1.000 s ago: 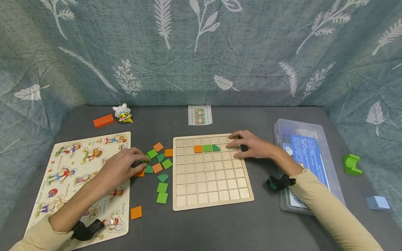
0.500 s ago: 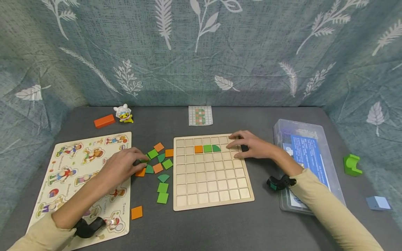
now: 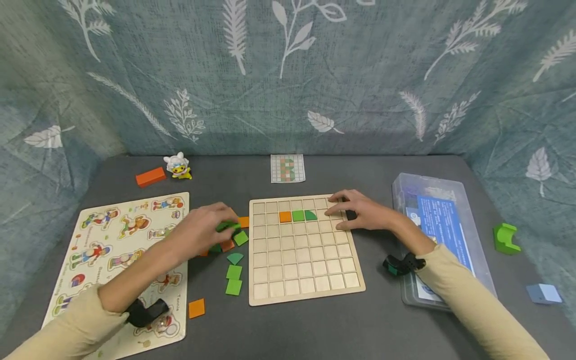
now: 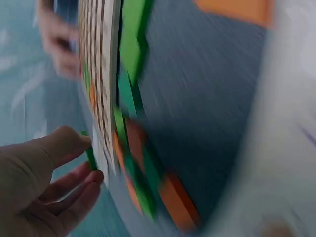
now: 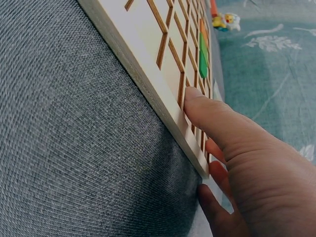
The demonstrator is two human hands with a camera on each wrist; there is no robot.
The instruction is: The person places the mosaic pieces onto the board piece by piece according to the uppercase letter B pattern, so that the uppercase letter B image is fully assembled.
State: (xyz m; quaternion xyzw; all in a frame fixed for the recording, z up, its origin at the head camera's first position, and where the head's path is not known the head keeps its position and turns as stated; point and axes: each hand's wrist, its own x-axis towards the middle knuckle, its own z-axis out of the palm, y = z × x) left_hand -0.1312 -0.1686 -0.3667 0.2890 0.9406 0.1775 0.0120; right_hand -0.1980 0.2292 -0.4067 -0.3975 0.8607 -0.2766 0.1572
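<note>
One wrist-view-only pinched green tile [image 4: 90,154]

A thin green tile [image 3: 227,226] is pinched above the loose pile, at nine o'clock from the wooden grid board [image 3: 304,247], which lies flat holding three tiles in its second row.

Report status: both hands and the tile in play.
Left hand pinches a green tile, lifted beside the grid board. Right hand rests flat on the board's far corner. Path clear.
</note>
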